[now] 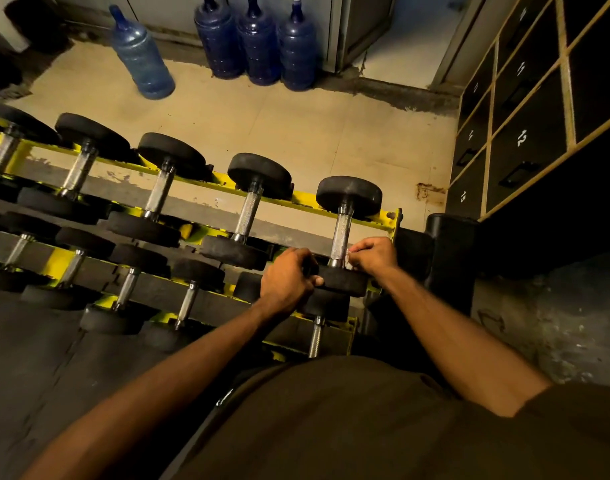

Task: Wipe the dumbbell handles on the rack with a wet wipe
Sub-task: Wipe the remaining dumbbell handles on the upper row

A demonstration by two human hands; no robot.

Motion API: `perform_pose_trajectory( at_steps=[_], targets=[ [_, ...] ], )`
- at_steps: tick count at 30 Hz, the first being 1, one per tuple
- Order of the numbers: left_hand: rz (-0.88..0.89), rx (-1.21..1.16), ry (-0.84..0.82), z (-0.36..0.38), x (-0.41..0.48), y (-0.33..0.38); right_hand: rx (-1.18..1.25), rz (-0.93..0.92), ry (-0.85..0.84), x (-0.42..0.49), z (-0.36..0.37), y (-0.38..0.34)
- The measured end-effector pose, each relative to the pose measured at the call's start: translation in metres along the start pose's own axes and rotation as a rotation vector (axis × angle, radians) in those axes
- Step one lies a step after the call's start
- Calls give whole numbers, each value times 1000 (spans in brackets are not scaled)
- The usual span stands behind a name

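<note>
Nearest the camera, below the end dumbbell (341, 233), was the person's dark shirt (366, 427), with both bare forearms reaching up from it toward that dumbbell. A dark mat (37, 358) covered the ground near-left of it.

The left hand (289, 282) was clenched on the near black head of the end dumbbell, fingers curled over the head's left edge and the thumb lying against its rim. The right hand (374, 254) came in from the dumbbell's right side and pinched a small white wet wipe (348, 259) between its fingertips. The wipe lay at the tips of that hand, pressed against the near end of the knurled handle (341, 233), just above the near head. The rest of the handle stood bare beyond the wipe, running up to the far head.

The end dumbbell lay across the right end of the yellow rack (383, 216), on its upper tier. The other dumbbells (248, 213) sat in rows to its left and on the tier nearer than it.

Beyond the dumbbell's far head was pale tiled floor (296, 126). Farther still, up and to its left, stood four blue water jugs (258, 43), one apart from the other three. Dark numbered lockers (525, 140) rose to its far right.
</note>
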State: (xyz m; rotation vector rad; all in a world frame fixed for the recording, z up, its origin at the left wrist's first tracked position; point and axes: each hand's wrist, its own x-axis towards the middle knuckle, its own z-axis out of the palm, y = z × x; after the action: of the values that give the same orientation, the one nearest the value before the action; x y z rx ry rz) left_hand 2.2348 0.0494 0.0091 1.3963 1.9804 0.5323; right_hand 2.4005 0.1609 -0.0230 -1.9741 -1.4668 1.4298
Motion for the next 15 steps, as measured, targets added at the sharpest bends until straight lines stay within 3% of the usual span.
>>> perform_pose_trajectory(
  at_steps=[2, 10, 15],
  targets=[
    [4, 0, 2, 1, 0, 0, -21, 13, -33, -2, 5, 4],
    [-7, 4, -4, 2, 2, -3, -163, 98, -454, 7, -5, 0],
    [0, 8, -9, 2, 3, -2, -215, 87, -400, 9, -5, 0]
  ],
)
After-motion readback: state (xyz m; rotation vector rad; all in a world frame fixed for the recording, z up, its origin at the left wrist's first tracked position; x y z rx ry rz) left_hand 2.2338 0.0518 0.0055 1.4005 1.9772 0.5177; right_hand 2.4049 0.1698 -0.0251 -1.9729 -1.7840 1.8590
